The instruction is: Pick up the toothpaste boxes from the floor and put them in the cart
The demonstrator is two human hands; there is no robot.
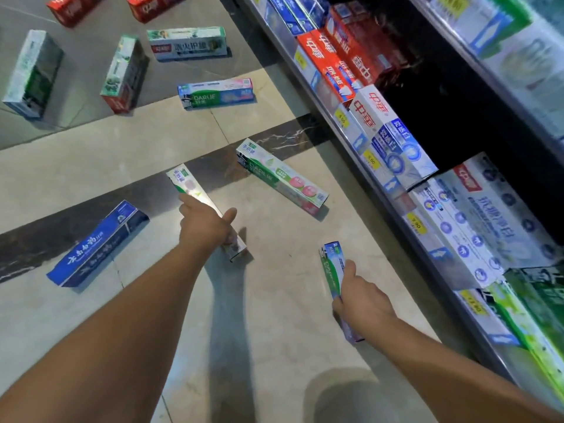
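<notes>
While my left hand [207, 225] grips a white toothpaste box [195, 190] low over the floor [274, 300], my right hand [361, 300] holds a green-and-blue box [331, 267] nearer the shelf [396, 209]. More boxes lie scattered farther off: a blue one [97, 244] left, a green Darlie box [282, 178] just beyond.

The box in the left hand [207, 227] was mostly white with a green corner and a faint pink blob past the fingertips. The right hand [361, 300] gripped a green and white box [331, 271] with a blue top end above the thumb. Just beyond the left fingers lay a white and green DARLIE box [282, 177] with 2 pink circles. Off to the left of that hand was a deep blue box [97, 245] with white script. Floor [274, 300] was cream tile crossed by a dark marbled band.
</notes>
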